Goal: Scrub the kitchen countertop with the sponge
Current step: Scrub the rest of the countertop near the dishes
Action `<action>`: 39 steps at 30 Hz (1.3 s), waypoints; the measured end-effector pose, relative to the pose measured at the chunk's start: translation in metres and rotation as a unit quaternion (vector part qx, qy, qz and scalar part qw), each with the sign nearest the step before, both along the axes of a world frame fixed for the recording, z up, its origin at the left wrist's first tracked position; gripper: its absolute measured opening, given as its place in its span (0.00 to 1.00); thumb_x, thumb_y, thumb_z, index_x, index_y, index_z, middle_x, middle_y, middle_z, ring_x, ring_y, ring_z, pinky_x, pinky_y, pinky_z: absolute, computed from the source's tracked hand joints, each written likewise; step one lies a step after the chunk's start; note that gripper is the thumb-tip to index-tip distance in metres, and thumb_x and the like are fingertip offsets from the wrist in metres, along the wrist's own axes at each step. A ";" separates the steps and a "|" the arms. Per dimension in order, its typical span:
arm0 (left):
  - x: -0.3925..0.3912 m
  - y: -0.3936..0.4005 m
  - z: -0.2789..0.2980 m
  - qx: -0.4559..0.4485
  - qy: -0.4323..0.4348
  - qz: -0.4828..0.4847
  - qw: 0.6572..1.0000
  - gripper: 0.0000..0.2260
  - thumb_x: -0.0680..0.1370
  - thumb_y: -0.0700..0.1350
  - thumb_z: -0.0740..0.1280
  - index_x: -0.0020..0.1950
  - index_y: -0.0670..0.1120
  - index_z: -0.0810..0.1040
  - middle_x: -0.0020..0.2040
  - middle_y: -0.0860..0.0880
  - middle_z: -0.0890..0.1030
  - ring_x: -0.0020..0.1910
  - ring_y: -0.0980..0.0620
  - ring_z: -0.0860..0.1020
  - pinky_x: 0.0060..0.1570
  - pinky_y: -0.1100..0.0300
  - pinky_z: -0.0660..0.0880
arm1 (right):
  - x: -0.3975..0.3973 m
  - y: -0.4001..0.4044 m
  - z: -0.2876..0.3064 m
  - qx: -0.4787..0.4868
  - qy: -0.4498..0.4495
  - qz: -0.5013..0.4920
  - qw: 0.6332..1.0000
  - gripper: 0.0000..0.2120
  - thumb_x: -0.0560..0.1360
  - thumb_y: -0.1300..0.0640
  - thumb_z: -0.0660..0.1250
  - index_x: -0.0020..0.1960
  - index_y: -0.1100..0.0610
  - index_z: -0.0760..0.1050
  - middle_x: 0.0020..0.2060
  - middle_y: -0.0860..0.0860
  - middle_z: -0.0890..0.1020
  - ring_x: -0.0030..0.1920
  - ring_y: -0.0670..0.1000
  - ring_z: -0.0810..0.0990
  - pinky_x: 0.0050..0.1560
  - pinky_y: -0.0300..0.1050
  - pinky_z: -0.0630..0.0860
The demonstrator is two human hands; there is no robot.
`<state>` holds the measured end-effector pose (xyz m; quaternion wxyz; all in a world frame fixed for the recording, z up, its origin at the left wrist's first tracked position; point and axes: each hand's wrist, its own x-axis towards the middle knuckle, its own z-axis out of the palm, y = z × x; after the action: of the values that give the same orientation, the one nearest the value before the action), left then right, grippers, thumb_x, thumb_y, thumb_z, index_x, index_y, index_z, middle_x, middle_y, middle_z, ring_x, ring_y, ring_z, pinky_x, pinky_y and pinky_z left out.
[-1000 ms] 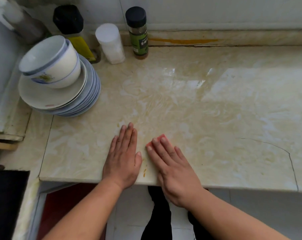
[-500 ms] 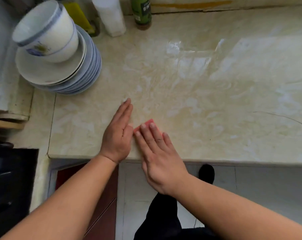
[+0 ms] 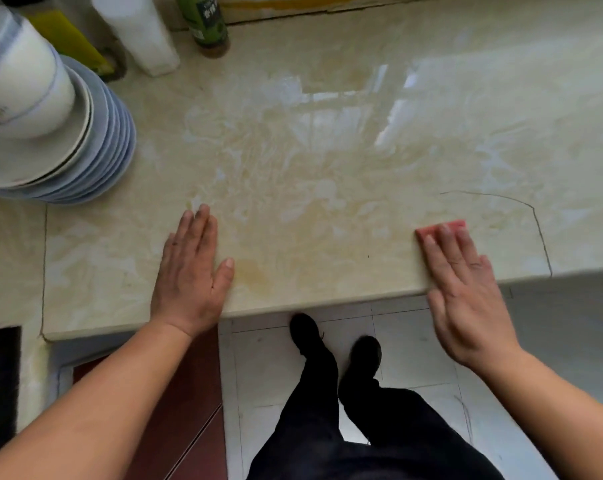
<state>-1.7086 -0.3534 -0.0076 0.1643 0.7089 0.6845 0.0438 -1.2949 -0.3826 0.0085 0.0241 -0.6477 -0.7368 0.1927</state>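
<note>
The right hand [image 3: 466, 299] lies flat with straight fingers pressed on a pink sponge [image 3: 442, 228], of which only the far edge shows beyond the fingertips; the sponge sits on the counter [image 3: 327, 161] close to its near edge and to the right, just left of a thin curved crack [image 3: 535, 216] in the stone; the palm and wrist of that hand hang out past the counter's lip, over the floor [image 3: 414, 341]; the hand is a little blurred. The left hand [image 3: 191, 271] rests palm down on the counter, well apart from the sponge and to its left, fingers straight and close together, thumb out to the right, gripping nothing; its wrist crosses the near edge. The stone between the two hands looks pale and streaky with a yellowish patch near the left thumb; farther off it shines with window glare. At the far left stands a stack of plates [image 3: 99, 161] with a white bowl [image 3: 19, 81] on top, its rim banded blue; behind them a yellow bottle [image 3: 68, 36], a white jar [image 3: 140, 32] and a green-labelled bottle [image 3: 206, 26] stand along the back of the counter, their tops cut off by the frame. Below the edge the person's dark trousers and black shoes [image 3: 334, 344] stand on white tile; a reddish-brown cabinet front [image 3: 189, 393] shows under the left arm.
</note>
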 end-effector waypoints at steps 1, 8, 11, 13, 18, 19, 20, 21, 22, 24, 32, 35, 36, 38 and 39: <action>0.003 -0.001 0.000 0.000 0.004 0.005 1.000 0.36 0.80 0.59 0.51 0.85 0.42 0.52 0.86 0.49 0.47 0.85 0.50 0.43 0.82 0.45 0.46 | 0.023 0.003 0.001 -0.008 0.002 -0.045 0.999 0.34 0.79 0.53 0.52 0.84 0.48 0.47 0.83 0.46 0.44 0.83 0.51 0.41 0.77 0.71 0.55; 0.014 -0.003 -0.006 0.001 0.044 0.033 0.998 0.37 0.80 0.61 0.52 0.85 0.44 0.50 0.87 0.50 0.44 0.85 0.51 0.41 0.82 0.42 0.46 | 0.032 0.012 0.006 -0.010 0.004 -0.205 0.979 0.34 0.79 0.50 0.47 0.84 0.57 0.48 0.83 0.54 0.42 0.82 0.55 0.38 0.79 0.67 0.48; 0.016 -0.005 -0.006 0.003 0.042 0.036 0.998 0.37 0.80 0.59 0.53 0.86 0.45 0.50 0.87 0.50 0.45 0.85 0.52 0.42 0.82 0.43 0.45 | -0.045 0.006 0.007 -0.034 0.011 -0.102 0.994 0.36 0.79 0.51 0.51 0.84 0.57 0.42 0.82 0.56 0.36 0.81 0.57 0.33 0.80 0.64 0.45; 0.016 -0.004 -0.004 -0.001 0.036 0.039 0.999 0.37 0.79 0.59 0.52 0.86 0.45 0.51 0.87 0.50 0.45 0.85 0.52 0.42 0.82 0.44 0.44 | -0.104 0.004 0.007 -0.045 0.035 -0.005 0.998 0.36 0.80 0.51 0.51 0.83 0.54 0.36 0.81 0.53 0.31 0.80 0.55 0.28 0.80 0.60 0.40; 0.018 -0.003 0.004 -0.023 0.028 0.016 0.999 0.39 0.78 0.61 0.47 0.86 0.44 0.49 0.86 0.49 0.42 0.84 0.51 0.39 0.82 0.46 0.42 | -0.171 0.024 0.016 -0.042 0.060 0.191 0.979 0.35 0.81 0.50 0.51 0.83 0.48 0.37 0.81 0.46 0.33 0.79 0.48 0.28 0.81 0.53 0.40; 0.014 -0.004 0.005 -0.028 0.013 0.009 0.999 0.39 0.78 0.62 0.47 0.86 0.45 0.48 0.86 0.50 0.41 0.84 0.52 0.38 0.82 0.46 0.42 | -0.166 0.028 0.016 -0.038 0.058 0.203 0.977 0.35 0.81 0.50 0.50 0.83 0.46 0.37 0.81 0.45 0.33 0.79 0.47 0.28 0.81 0.52 0.41; 0.003 -0.004 0.006 -0.026 0.004 0.001 1.000 0.38 0.79 0.62 0.47 0.86 0.45 0.47 0.86 0.50 0.40 0.84 0.53 0.37 0.82 0.47 0.42 | -0.166 0.032 0.016 -0.034 0.059 0.197 0.978 0.35 0.80 0.50 0.50 0.83 0.44 0.38 0.81 0.44 0.33 0.79 0.46 0.29 0.81 0.52 0.42; 0.001 -0.005 0.006 -0.023 0.004 -0.011 1.000 0.38 0.80 0.61 0.47 0.86 0.45 0.47 0.86 0.50 0.39 0.83 0.53 0.36 0.82 0.48 0.42 | -0.153 0.030 0.016 -0.032 0.057 0.170 0.983 0.35 0.80 0.50 0.51 0.83 0.43 0.38 0.81 0.44 0.34 0.80 0.45 0.30 0.81 0.53 0.43; -0.009 -0.005 0.006 -0.014 0.015 -0.017 1.000 0.37 0.80 0.61 0.47 0.86 0.45 0.46 0.86 0.51 0.39 0.83 0.54 0.35 0.82 0.50 0.41 | -0.151 0.032 0.017 -0.033 0.058 0.132 0.989 0.36 0.80 0.52 0.53 0.83 0.43 0.39 0.81 0.44 0.34 0.80 0.45 0.31 0.81 0.54 0.44; -0.037 -0.002 0.006 -0.012 0.041 -0.009 0.999 0.37 0.80 0.61 0.46 0.86 0.45 0.44 0.85 0.51 0.36 0.82 0.54 0.33 0.80 0.53 0.37 | -0.163 0.042 0.016 -0.037 0.054 0.062 0.996 0.36 0.81 0.54 0.55 0.83 0.45 0.41 0.81 0.46 0.34 0.80 0.47 0.31 0.81 0.57 0.46; -0.085 0.009 0.003 -0.028 0.047 -0.004 0.998 0.37 0.80 0.60 0.44 0.85 0.46 0.38 0.84 0.50 0.31 0.81 0.54 0.29 0.79 0.56 0.32 | -0.272 0.134 0.015 -0.028 0.043 0.070 0.996 0.34 0.83 0.54 0.55 0.84 0.52 0.42 0.83 0.51 0.38 0.82 0.54 0.36 0.80 0.61 0.48; -0.084 0.009 0.004 -0.025 0.036 -0.004 0.999 0.38 0.79 0.60 0.43 0.85 0.45 0.39 0.84 0.49 0.33 0.82 0.53 0.31 0.78 0.56 0.32 | -0.297 0.122 0.013 -0.033 0.052 0.148 0.987 0.34 0.83 0.53 0.54 0.84 0.48 0.40 0.83 0.47 0.38 0.81 0.51 0.34 0.80 0.58 0.46; -0.085 0.009 0.005 -0.024 0.030 -0.006 0.999 0.38 0.78 0.60 0.43 0.85 0.45 0.39 0.85 0.48 0.33 0.82 0.53 0.31 0.78 0.56 0.32 | -0.302 0.115 0.013 -0.035 0.052 0.169 0.984 0.35 0.82 0.52 0.53 0.84 0.47 0.40 0.83 0.46 0.38 0.81 0.49 0.33 0.80 0.58 0.45; -0.087 0.009 0.006 -0.026 0.013 -0.012 1.000 0.37 0.78 0.58 0.45 0.85 0.45 0.40 0.85 0.49 0.34 0.82 0.53 0.31 0.78 0.57 0.31 | -0.305 0.092 0.014 -0.040 0.048 0.215 0.975 0.35 0.80 0.49 0.50 0.83 0.45 0.39 0.82 0.44 0.38 0.81 0.47 0.32 0.81 0.56 0.45; -0.089 0.008 0.007 -0.027 -0.001 -0.014 1.000 0.37 0.79 0.57 0.46 0.86 0.45 0.41 0.85 0.49 0.34 0.82 0.54 0.31 0.78 0.57 0.31 | -0.305 0.076 0.015 -0.040 0.051 0.234 0.970 0.35 0.80 0.49 0.48 0.83 0.45 0.39 0.82 0.43 0.38 0.81 0.47 0.33 0.81 0.55 0.45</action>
<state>-1.7973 -0.3450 -0.0008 0.1841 0.7141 0.6750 0.0235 -1.5999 -0.3064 0.0232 -0.0104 -0.4469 -0.8574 0.2551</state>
